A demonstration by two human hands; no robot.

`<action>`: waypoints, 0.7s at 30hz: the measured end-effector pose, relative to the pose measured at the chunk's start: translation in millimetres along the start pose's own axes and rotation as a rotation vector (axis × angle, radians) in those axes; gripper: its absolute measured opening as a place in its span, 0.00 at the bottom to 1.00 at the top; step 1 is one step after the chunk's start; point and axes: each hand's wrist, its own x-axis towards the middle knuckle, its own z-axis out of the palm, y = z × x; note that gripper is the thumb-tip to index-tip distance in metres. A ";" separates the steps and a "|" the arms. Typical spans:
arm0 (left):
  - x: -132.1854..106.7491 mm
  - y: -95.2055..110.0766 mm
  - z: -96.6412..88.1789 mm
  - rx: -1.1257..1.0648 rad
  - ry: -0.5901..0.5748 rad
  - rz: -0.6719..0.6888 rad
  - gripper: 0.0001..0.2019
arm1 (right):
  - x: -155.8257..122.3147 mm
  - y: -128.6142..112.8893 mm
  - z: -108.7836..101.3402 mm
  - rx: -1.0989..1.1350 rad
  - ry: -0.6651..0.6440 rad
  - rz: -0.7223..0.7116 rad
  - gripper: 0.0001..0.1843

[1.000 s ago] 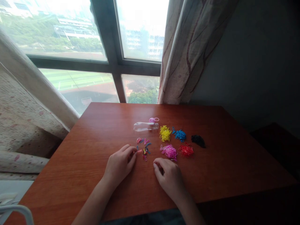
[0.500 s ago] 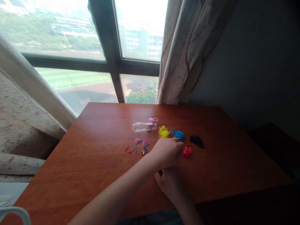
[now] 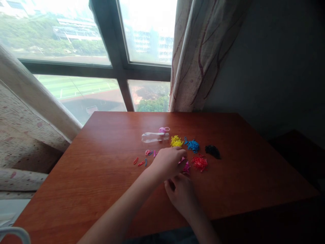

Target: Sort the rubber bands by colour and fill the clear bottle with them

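My left hand reaches over from the lower left, fingers bent down and drawn together at the pink rubber bands. Whatever is in its fingertips is hidden. Just below it, my right hand rests near the table surface, thumb and fingers curled together; its fingertips are covered, so I cannot make out what it holds. Right of the pink heap lies a heap of red rubber bands. Beyond are yellow rubber bands, blue rubber bands and black rubber bands.
A clear bottle lies on its side, with a pink looped cap behind its mouth. Several loose mixed-colour bands are scattered left of my hands. The wooden table meets the window and curtains at the back.
My left hand has moved left from beside the red heap, uncovering the pink bands and covering some loose ones. My right hand stays nearly in place. The view has shifted slightly.
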 end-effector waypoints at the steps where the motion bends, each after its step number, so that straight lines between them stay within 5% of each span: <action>1: -8.8 -7.0 -3.1 0.000 0.010 -0.021 0.06 | 0.5 -0.5 -0.5 0.016 0.008 -0.003 0.07; 11: -90.0 -53.3 1.1 -0.177 0.209 -0.251 0.08 | -2.2 -3.8 -2.8 0.143 -0.009 0.002 0.08; 21: -113.6 -54.6 23.0 -0.123 0.172 -0.258 0.08 | -1.9 -4.3 -3.2 0.141 -0.014 0.012 0.08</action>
